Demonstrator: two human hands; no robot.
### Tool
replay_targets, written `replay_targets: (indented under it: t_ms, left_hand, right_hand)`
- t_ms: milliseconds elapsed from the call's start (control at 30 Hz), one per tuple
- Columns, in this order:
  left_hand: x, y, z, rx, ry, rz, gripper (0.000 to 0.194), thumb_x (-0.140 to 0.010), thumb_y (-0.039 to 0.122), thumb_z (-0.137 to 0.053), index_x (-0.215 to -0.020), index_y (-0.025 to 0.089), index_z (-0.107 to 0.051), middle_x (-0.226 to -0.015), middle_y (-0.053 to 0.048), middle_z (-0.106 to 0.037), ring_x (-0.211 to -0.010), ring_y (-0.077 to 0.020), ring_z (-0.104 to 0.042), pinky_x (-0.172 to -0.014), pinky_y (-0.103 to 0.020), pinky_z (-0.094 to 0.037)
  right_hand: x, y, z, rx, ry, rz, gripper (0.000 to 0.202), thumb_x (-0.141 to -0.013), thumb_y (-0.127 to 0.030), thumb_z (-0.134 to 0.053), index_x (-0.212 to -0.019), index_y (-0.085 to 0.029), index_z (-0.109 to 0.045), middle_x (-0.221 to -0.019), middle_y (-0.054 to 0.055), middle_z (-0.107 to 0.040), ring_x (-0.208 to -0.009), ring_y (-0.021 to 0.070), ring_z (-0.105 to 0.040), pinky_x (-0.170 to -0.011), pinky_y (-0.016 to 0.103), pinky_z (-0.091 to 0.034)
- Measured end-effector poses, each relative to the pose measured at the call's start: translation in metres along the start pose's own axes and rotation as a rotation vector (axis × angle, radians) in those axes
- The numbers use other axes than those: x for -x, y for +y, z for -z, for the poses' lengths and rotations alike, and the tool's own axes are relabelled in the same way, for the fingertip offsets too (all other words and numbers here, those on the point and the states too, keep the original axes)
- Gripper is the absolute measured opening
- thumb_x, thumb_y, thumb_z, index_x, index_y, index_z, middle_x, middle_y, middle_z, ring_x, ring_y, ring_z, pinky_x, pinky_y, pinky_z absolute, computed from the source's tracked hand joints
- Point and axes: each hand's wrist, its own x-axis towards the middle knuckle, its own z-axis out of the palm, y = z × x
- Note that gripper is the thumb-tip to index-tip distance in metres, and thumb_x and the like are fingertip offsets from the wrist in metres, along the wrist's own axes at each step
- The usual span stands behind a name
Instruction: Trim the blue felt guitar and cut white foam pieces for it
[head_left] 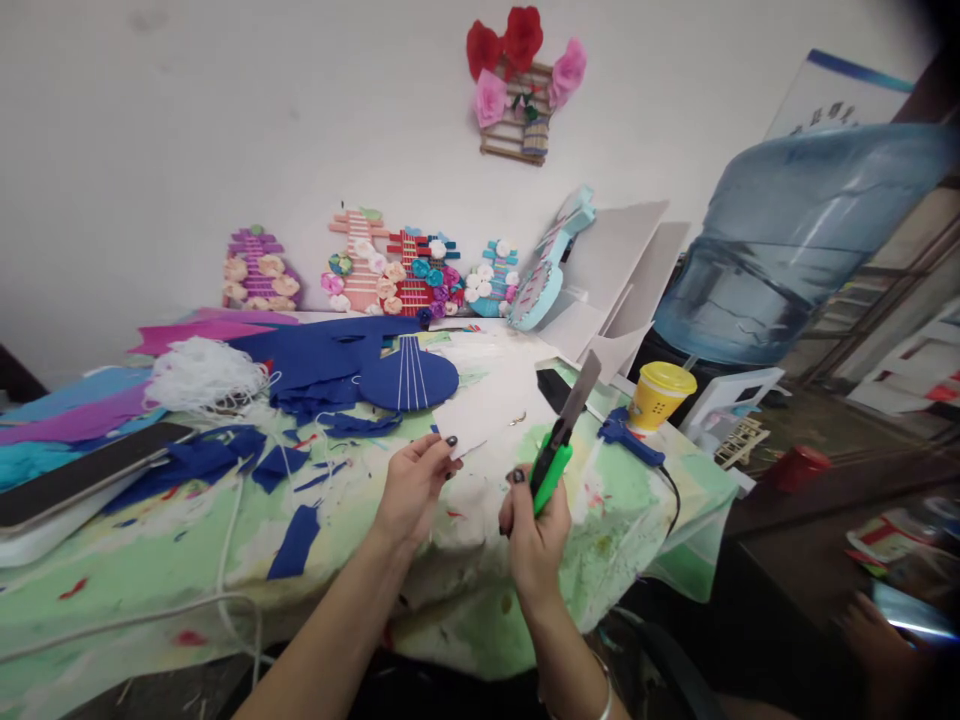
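My right hand (541, 545) is wrapped around a green and black utility knife (553, 465), its broad blade pointing up and away. My left hand (414, 485) has thumb and forefinger pinched together at the near edge of a white sheet (487, 400). A thin sliver sticks out past those fingertips, too small to make out. On the sheet lies a small gold-coloured piece (517, 420). Beyond my left hand sits a blue felt-covered instrument body (409, 380) with white strings across it.
Blue scraps (295, 540), a tangle of white string (202, 375) and a dark tablet-like device (90, 475) lie left. A blue glue gun (630, 437) and yellow tub (661, 395) stand right, before a large water bottle (780, 240). Another person's hand (874, 640) holds a phone at lower right.
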Motion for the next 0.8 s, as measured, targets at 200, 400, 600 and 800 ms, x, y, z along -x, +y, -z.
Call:
replay_targets:
  t_ms: [200,400,600,800]
  left_hand:
    - [0.007,0.008,-0.007,0.032,0.007,0.079,0.018,-0.058,0.023,-0.074,-0.067,0.011,-0.064,-0.061,0.001,-0.058,-0.056,-0.0077,-0.050,-0.051,-0.020,-0.033]
    - [0.021,0.010,-0.015,-0.046,-0.029,0.086,0.017,-0.062,0.023,-0.072,-0.071,0.011,-0.064,-0.069,0.001,-0.056,-0.059,-0.0064,-0.044,-0.054,-0.021,-0.033]
    - [0.026,0.012,-0.019,-0.021,-0.022,0.121,0.020,-0.062,0.025,-0.072,-0.073,0.012,-0.062,-0.068,0.002,-0.051,-0.061,-0.0074,-0.041,-0.053,-0.021,-0.032]
    - [0.027,0.008,-0.020,-0.008,-0.012,0.134,0.019,-0.062,0.025,-0.072,-0.071,0.012,-0.061,-0.069,0.001,-0.051,-0.062,-0.0081,-0.042,-0.053,-0.021,-0.033]
  right_hand:
    - [0.013,0.014,0.030,0.389,-0.363,0.109,0.010,-0.084,-0.024,-0.047,-0.080,-0.017,-0.053,-0.055,-0.006,-0.041,-0.050,0.0095,-0.042,-0.051,0.021,-0.032]
    - [0.015,0.017,0.032,0.457,-0.422,0.115,0.011,-0.083,-0.024,-0.045,-0.077,-0.017,-0.051,-0.056,-0.006,-0.042,-0.050,0.0092,-0.041,-0.051,0.020,-0.030]
    - [0.016,0.021,0.034,0.455,-0.406,0.093,0.010,-0.083,-0.024,-0.045,-0.078,-0.017,-0.050,-0.056,-0.006,-0.042,-0.049,0.0093,-0.040,-0.050,0.020,-0.030]
    - [0.016,0.022,0.033,0.461,-0.404,0.083,0.009,-0.084,-0.025,-0.045,-0.081,-0.018,-0.051,-0.057,-0.006,-0.044,-0.050,0.0096,-0.041,-0.051,0.020,-0.030]
